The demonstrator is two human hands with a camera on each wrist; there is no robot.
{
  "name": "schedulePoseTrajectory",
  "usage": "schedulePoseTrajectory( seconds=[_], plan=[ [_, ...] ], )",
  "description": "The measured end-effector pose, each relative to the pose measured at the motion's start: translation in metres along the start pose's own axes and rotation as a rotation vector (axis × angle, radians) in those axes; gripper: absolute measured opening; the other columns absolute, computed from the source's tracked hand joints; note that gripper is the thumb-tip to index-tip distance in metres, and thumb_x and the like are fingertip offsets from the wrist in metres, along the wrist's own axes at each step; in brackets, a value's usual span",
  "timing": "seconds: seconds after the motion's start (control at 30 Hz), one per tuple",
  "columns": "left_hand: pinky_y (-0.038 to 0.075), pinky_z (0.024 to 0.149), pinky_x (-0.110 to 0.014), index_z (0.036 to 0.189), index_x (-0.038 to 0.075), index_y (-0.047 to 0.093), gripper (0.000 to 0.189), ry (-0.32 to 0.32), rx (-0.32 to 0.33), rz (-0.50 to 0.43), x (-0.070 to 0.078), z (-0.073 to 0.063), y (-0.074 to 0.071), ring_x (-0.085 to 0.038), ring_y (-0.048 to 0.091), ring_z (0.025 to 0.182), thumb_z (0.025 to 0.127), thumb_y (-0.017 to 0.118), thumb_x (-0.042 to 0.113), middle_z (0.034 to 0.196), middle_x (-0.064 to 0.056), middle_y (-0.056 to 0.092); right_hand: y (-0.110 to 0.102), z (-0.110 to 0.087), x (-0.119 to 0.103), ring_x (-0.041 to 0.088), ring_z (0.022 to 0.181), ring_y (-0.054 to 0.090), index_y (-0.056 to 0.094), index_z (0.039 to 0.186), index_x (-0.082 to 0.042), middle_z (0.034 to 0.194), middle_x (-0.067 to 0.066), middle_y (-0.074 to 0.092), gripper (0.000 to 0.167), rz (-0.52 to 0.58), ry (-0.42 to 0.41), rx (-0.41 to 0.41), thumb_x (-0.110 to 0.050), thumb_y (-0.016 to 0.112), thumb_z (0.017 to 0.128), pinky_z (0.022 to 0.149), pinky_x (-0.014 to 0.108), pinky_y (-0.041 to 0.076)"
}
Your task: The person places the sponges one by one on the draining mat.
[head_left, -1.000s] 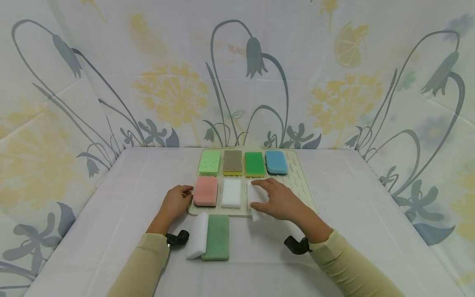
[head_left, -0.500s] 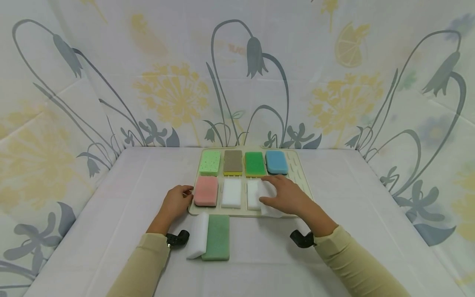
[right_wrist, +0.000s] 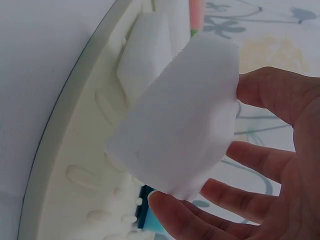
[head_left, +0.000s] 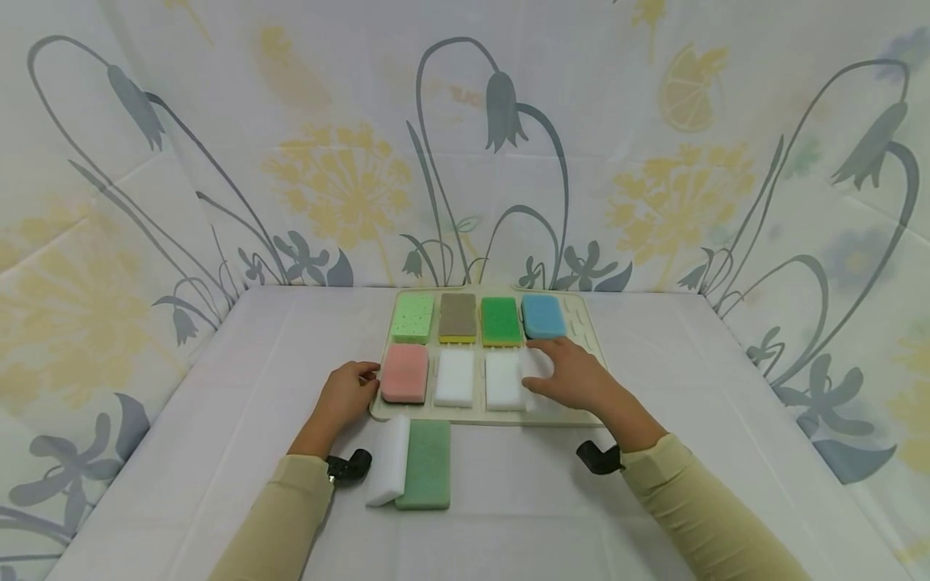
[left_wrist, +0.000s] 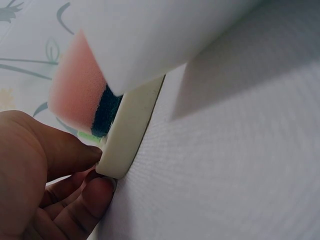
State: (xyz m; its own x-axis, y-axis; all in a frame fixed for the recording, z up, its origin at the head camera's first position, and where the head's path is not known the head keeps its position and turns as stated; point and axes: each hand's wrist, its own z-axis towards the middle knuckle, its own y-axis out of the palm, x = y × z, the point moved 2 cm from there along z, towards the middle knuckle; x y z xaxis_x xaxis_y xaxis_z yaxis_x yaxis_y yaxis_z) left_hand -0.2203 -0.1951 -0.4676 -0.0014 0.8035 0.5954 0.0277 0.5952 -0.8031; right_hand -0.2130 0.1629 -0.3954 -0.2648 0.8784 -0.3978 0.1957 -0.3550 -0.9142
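My left hand [head_left: 345, 397] pinches the left edge of a cream tray [head_left: 465, 418] between thumb and fingers, as the left wrist view shows at the tray's rim [left_wrist: 131, 127]. In my right hand [head_left: 581, 378] is a white sponge [right_wrist: 175, 117], gripped by its sides between thumb and fingertips. It is tilted above the tray's right part, and in the head view the hand partly hides it. Just left of it in the front row lie two white sponges, the nearer one [head_left: 504, 381] and another [head_left: 454, 378], then a pink sponge [head_left: 404, 373] with a dark underside.
Along the tray's back row sit a speckled light green sponge [head_left: 412, 318], a brown-topped one [head_left: 458, 317], a green one [head_left: 501, 321] and a blue one [head_left: 543, 316]. In front of the tray, a white sponge [head_left: 391, 461] leans on a green one [head_left: 425, 465].
My right hand has moved to the right with the white sponge, uncovering the white sponge in the tray's front row. The left hand has stayed at the tray's edge.
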Motion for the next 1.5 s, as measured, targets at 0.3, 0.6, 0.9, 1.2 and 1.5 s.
schedulePoseTrajectory(
  seconds=[0.3, 0.6, 0.9, 1.2, 1.5],
  plan=[
    [0.051, 0.083, -0.042, 0.127, 0.000, 0.062, 0.037, -0.005, -0.001, -0.013, 0.001, 0.000, -0.001, -0.027, 0.063, 0.100, 0.094, 0.054, 0.015, 0.108, -0.014, 0.066, 0.001, 0.006, 0.013, 0.045, 0.130, 0.045, 0.046, 0.144, -0.013, 0.145, 0.024, 0.043, 0.065, -0.014, 0.016, -0.007, -0.040, 0.065, 0.088, 0.100, 0.060, 0.041],
    [0.051, 0.084, -0.043, 0.128, 0.000, 0.061, 0.037, -0.019, -0.012, -0.022, 0.001, 0.000, -0.001, -0.027, 0.063, 0.102, 0.095, 0.054, 0.015, 0.110, -0.015, 0.065, 0.009, 0.015, 0.027, 0.044, 0.130, 0.045, 0.048, 0.142, -0.009, 0.144, 0.025, 0.044, 0.064, -0.034, 0.042, -0.017, -0.040, 0.064, 0.088, 0.101, 0.059, 0.040],
    [0.051, 0.084, -0.042, 0.128, 0.000, 0.061, 0.037, -0.009, -0.012, -0.016, 0.000, 0.001, 0.000, -0.027, 0.063, 0.102, 0.094, 0.055, 0.015, 0.110, -0.014, 0.066, 0.017, 0.021, 0.030, 0.043, 0.126, 0.049, 0.055, 0.135, -0.005, 0.139, 0.025, 0.049, 0.060, -0.058, 0.050, -0.006, -0.040, 0.066, 0.087, 0.099, 0.056, 0.043],
    [0.051, 0.084, -0.042, 0.128, 0.001, 0.061, 0.037, -0.014, -0.010, -0.022, -0.001, 0.001, -0.001, -0.027, 0.063, 0.102, 0.095, 0.054, 0.016, 0.110, -0.014, 0.065, 0.023, 0.021, 0.025, 0.041, 0.117, 0.056, 0.055, 0.133, -0.003, 0.139, 0.025, 0.048, 0.061, -0.084, 0.064, 0.022, -0.039, 0.068, 0.086, 0.095, 0.053, 0.047],
    [0.051, 0.084, -0.042, 0.128, 0.000, 0.061, 0.037, -0.009, -0.007, -0.019, 0.000, 0.000, -0.001, -0.027, 0.062, 0.101, 0.095, 0.054, 0.016, 0.110, -0.014, 0.065, 0.027, 0.019, 0.026, 0.042, 0.115, 0.057, 0.054, 0.135, -0.003, 0.138, 0.026, 0.047, 0.064, -0.103, 0.061, 0.030, -0.042, 0.068, 0.086, 0.094, 0.053, 0.048]
  ],
)
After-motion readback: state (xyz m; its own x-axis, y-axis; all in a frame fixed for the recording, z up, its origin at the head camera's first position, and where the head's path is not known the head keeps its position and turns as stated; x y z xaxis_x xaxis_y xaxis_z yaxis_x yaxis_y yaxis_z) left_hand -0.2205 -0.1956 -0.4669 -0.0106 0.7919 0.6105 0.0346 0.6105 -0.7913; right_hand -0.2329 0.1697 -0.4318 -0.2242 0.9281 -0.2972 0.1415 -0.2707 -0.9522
